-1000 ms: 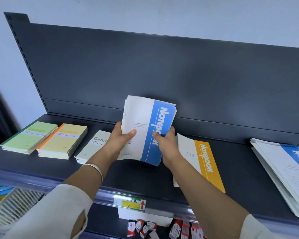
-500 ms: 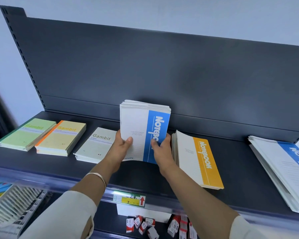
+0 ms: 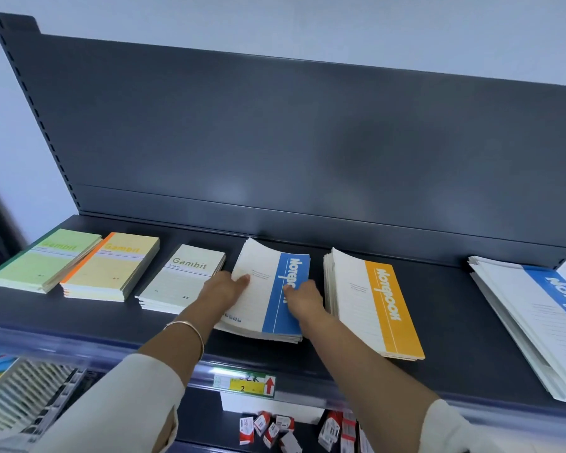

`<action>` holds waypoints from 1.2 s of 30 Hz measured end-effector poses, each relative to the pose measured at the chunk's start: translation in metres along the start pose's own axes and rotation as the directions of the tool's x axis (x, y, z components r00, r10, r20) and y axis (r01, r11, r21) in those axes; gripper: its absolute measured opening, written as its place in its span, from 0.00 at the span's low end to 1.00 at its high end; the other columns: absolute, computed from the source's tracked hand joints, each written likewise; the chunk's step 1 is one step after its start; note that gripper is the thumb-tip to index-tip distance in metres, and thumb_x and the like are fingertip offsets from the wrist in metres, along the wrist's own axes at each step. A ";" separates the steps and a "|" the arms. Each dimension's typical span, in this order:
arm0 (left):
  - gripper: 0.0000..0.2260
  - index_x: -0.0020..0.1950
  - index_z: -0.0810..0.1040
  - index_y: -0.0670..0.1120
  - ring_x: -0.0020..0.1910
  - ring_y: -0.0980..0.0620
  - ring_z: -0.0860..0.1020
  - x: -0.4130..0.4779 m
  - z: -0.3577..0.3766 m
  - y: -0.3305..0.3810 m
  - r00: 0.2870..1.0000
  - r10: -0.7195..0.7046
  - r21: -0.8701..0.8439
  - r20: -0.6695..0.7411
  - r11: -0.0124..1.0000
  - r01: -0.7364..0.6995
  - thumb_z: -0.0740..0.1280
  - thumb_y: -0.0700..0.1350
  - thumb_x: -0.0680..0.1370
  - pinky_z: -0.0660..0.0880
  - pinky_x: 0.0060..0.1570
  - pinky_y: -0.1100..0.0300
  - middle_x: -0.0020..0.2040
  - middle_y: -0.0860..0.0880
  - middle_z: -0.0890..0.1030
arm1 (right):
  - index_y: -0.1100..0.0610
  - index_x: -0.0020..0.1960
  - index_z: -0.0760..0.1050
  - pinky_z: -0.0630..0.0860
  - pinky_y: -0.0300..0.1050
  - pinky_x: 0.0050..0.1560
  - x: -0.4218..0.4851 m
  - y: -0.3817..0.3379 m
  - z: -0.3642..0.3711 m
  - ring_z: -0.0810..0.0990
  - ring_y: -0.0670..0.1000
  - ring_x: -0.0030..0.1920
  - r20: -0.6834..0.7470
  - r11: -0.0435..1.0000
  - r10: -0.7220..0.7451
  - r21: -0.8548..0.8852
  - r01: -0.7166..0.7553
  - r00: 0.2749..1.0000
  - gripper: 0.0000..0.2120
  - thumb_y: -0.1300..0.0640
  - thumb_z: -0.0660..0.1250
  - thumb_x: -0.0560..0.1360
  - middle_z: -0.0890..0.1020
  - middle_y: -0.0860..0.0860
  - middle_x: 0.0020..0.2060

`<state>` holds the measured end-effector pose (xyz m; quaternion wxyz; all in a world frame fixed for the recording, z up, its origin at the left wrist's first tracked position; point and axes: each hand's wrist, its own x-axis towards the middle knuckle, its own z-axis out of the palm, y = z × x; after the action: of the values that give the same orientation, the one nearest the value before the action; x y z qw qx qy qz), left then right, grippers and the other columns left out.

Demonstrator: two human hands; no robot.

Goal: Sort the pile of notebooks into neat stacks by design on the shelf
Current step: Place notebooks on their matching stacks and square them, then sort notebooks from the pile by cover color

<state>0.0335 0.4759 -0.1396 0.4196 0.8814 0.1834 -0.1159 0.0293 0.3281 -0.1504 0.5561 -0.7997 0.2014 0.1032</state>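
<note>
The blue-banded notebook stack [image 3: 258, 299] lies on the dark shelf [image 3: 445, 322], its near edge down on the surface and its far left corner curling up a little. It sits between the grey Gambit stack [image 3: 183, 279] on its left and the orange-banded stack [image 3: 370, 299] on its right, close to both but touching neither. Both hands have hold of it. The left hand [image 3: 224, 287] takes the left edge about halfway along, thumb pressed flat on the white cover, the other fingers hidden behind the edge. The right hand [image 3: 304, 297] takes the right edge at about the same level, thumb laid on the blue band and the fingers tucked down the side next to the orange-banded stack. So each grip is closed on the stack from its own side, and the stack spans the gap between them. Further left lie 2 more stacks, the yellow Gambit stack [image 3: 111, 266] and the green Gambit stack [image 3: 46, 259], side by side. Far right, well apart, a loose pile [image 3: 536, 322] of blue-banded notebooks is fanned out unevenly. A thin bangle [image 3: 190, 328] circles the left wrist. A price label [image 3: 244, 384] is fixed to the shelf's front rail, with small boxes [image 3: 268, 426] lying below.
</note>
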 end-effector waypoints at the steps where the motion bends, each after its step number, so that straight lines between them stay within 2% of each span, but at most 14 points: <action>1: 0.20 0.64 0.72 0.39 0.58 0.41 0.75 0.001 -0.001 0.003 1.000 -0.018 0.010 0.004 1.000 0.018 0.58 0.53 0.80 0.72 0.55 0.53 0.60 0.40 0.76 | 0.62 0.69 0.62 0.74 0.49 0.56 0.001 0.000 0.001 0.75 0.58 0.60 -0.006 0.999 -0.003 -0.036 0.003 1.000 0.22 0.54 0.62 0.79 0.72 0.59 0.64; 5: 0.17 0.64 0.71 0.37 0.58 0.41 0.74 0.003 -0.004 0.006 0.999 -0.034 0.070 0.016 0.997 0.032 0.56 0.47 0.80 0.70 0.52 0.55 0.60 0.40 0.75 | 0.62 0.69 0.61 0.74 0.49 0.55 0.003 -0.004 0.004 0.75 0.58 0.60 -0.036 0.982 0.010 -0.189 -0.016 0.999 0.23 0.53 0.61 0.79 0.69 0.60 0.65; 8: 0.18 0.66 0.68 0.38 0.61 0.41 0.73 0.001 0.000 0.005 1.000 -0.005 0.141 -0.009 0.990 0.006 0.56 0.47 0.81 0.69 0.54 0.55 0.63 0.39 0.74 | 0.62 0.70 0.61 0.72 0.52 0.63 0.004 -0.005 0.006 0.72 0.59 0.63 -0.070 0.952 0.005 -0.304 -0.026 0.998 0.24 0.53 0.62 0.79 0.68 0.60 0.66; 10: 0.18 0.67 0.65 0.38 0.62 0.41 0.72 0.002 0.003 0.005 1.000 0.008 0.169 -0.021 0.986 -0.004 0.56 0.48 0.81 0.69 0.55 0.55 0.64 0.39 0.73 | 0.62 0.72 0.57 0.69 0.52 0.66 0.003 -0.006 0.007 0.68 0.61 0.66 -0.089 0.925 -0.013 -0.380 -0.022 0.996 0.27 0.55 0.63 0.78 0.66 0.60 0.67; 14: 0.17 0.65 0.67 0.40 0.62 0.41 0.72 0.001 0.003 0.005 0.999 0.021 0.261 -0.043 0.965 -0.009 0.55 0.49 0.81 0.69 0.58 0.53 0.64 0.40 0.73 | 0.60 0.76 0.50 0.70 0.54 0.66 0.002 -0.006 0.007 0.67 0.62 0.67 -0.073 0.908 -0.060 -0.419 0.024 0.996 0.33 0.58 0.64 0.77 0.64 0.61 0.68; 17: 0.17 0.64 0.68 0.40 0.62 0.41 0.72 0.000 0.001 0.005 0.997 0.050 0.324 -0.063 0.946 -0.027 0.57 0.50 0.81 0.70 0.60 0.51 0.63 0.41 0.74 | 0.61 0.75 0.51 0.70 0.53 0.65 0.000 -0.008 0.006 0.67 0.61 0.67 -0.034 0.880 -0.091 -0.471 0.064 0.995 0.32 0.57 0.64 0.77 0.65 0.61 0.68; 19: 0.21 0.69 0.64 0.41 0.64 0.39 0.70 -0.001 0.001 0.005 0.992 0.084 0.329 -0.094 0.943 -0.048 0.58 0.51 0.80 0.70 0.62 0.48 0.65 0.40 0.71 | 0.61 0.75 0.53 0.70 0.51 0.64 -0.005 -0.012 0.007 0.67 0.60 0.67 0.010 0.872 -0.122 -0.476 0.113 0.992 0.31 0.55 0.63 0.78 0.63 0.60 0.68; 21: 0.25 0.73 0.58 0.42 0.66 0.38 0.66 -0.004 0.002 0.010 0.969 0.203 0.359 -0.140 0.923 -0.141 0.59 0.51 0.80 0.66 0.64 0.47 0.67 0.39 0.68 | 0.61 0.72 0.59 0.72 0.51 0.63 -0.010 -0.016 0.003 0.69 0.60 0.64 0.051 0.854 -0.227 -0.469 0.224 0.973 0.26 0.55 0.63 0.78 0.63 0.59 0.67; 24: 0.24 0.75 0.58 0.47 0.69 0.42 0.61 -0.016 0.009 0.033 0.874 0.469 0.424 -0.123 0.821 -0.381 0.59 0.49 0.80 0.63 0.67 0.50 0.71 0.43 0.64 | 0.60 0.68 0.68 0.74 0.49 0.61 -0.017 -0.023 -0.017 0.72 0.57 0.63 0.028 0.762 -0.462 -0.499 0.413 0.886 0.19 0.56 0.61 0.79 0.66 0.57 0.67; 26: 0.23 0.74 0.61 0.47 0.70 0.44 0.61 -0.022 0.021 0.052 0.817 0.574 0.409 -0.065 0.761 -0.503 0.60 0.48 0.80 0.62 0.67 0.53 0.71 0.45 0.65 | 0.58 0.70 0.67 0.71 0.46 0.62 -0.020 -0.025 -0.041 0.69 0.55 0.66 -0.048 0.713 -0.564 -0.533 0.456 0.825 0.20 0.56 0.61 0.79 0.66 0.53 0.69; 28: 0.21 0.73 0.64 0.47 0.69 0.44 0.65 -0.029 0.037 0.069 0.810 0.587 0.307 0.006 0.770 -0.560 0.60 0.46 0.80 0.64 0.67 0.55 0.70 0.44 0.66 | 0.56 0.71 0.66 0.70 0.46 0.63 -0.018 -0.019 -0.069 0.68 0.55 0.67 -0.128 0.700 -0.589 -0.574 0.425 0.798 0.21 0.55 0.60 0.79 0.67 0.53 0.69; 31: 0.22 0.73 0.64 0.46 0.65 0.44 0.70 -0.038 0.071 0.088 0.835 0.529 0.146 0.152 0.824 -0.548 0.61 0.46 0.80 0.68 0.65 0.55 0.68 0.43 0.68 | 0.56 0.71 0.66 0.68 0.51 0.64 -0.012 -0.001 -0.112 0.65 0.59 0.68 -0.266 0.767 -0.456 -0.602 0.223 0.849 0.22 0.54 0.60 0.78 0.66 0.55 0.69; 34: 0.24 0.73 0.61 0.46 0.64 0.43 0.71 -0.042 0.101 0.098 0.887 0.388 0.057 0.251 0.909 -0.413 0.63 0.48 0.79 0.70 0.64 0.51 0.68 0.43 0.69 | 0.57 0.71 0.63 0.68 0.55 0.63 -0.004 0.022 -0.142 0.64 0.62 0.67 -0.337 0.873 -0.157 -0.487 -0.029 0.928 0.24 0.50 0.60 0.78 0.64 0.57 0.69; 36: 0.27 0.74 0.58 0.47 0.64 0.42 0.72 -0.043 0.116 0.099 0.916 0.282 0.017 0.286 0.954 -0.299 0.65 0.48 0.77 0.71 0.63 0.48 0.68 0.43 0.69 | 0.57 0.72 0.60 0.69 0.56 0.65 0.002 0.036 -0.153 0.67 0.62 0.66 -0.318 0.911 0.013 -0.387 -0.142 0.948 0.27 0.46 0.61 0.77 0.66 0.58 0.69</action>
<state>0.0300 0.3173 -0.1271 0.4271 0.8857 -0.0142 -0.1812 0.0068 0.1744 -0.1264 0.3355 -0.8948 0.2919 0.0388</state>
